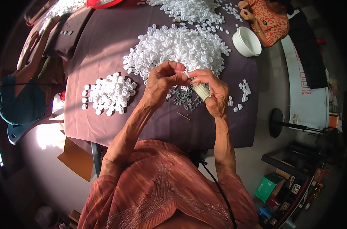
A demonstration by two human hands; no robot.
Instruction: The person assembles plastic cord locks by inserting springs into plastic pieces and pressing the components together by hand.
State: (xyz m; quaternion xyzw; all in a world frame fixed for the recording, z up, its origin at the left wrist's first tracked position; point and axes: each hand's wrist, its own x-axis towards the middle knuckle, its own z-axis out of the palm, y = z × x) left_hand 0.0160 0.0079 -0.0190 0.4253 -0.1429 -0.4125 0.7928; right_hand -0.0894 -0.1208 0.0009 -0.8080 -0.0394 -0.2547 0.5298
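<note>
Left hand (158, 84): the grip is closed in a pinch, thumb and forefinger on a small white piece (186, 74) held above the worktop (158, 129), between the two hands. Right hand (216, 91): its fingertips meet the same piece, while its grip is also closed around a pale ribbed object (202, 91) — exact nature not determinable. Whether the white piece is complete cannot be told, the fingers covering most of it. Directly below the hands lies a scatter of small dark metal parts (185, 100), with a thin stick (184, 116) on the near side. Beyond the hands stands a large heap of white pieces (181, 45). To the left, well apart from that heap, is a smaller pile of white pieces (114, 91), with a short column of pieces (85, 100) along its left side. A few loose white pieces (244, 89) lie to the right. As to progress, the separate left pile is judged to be finished stock and the large heap the remainder — on that reading, one piece is in hand and much the greater part is left. Further out, a white bowl (239, 45) stands near a person in orange patterned clothing (272, 23); another person in teal (24, 97) sits at far left.
</note>
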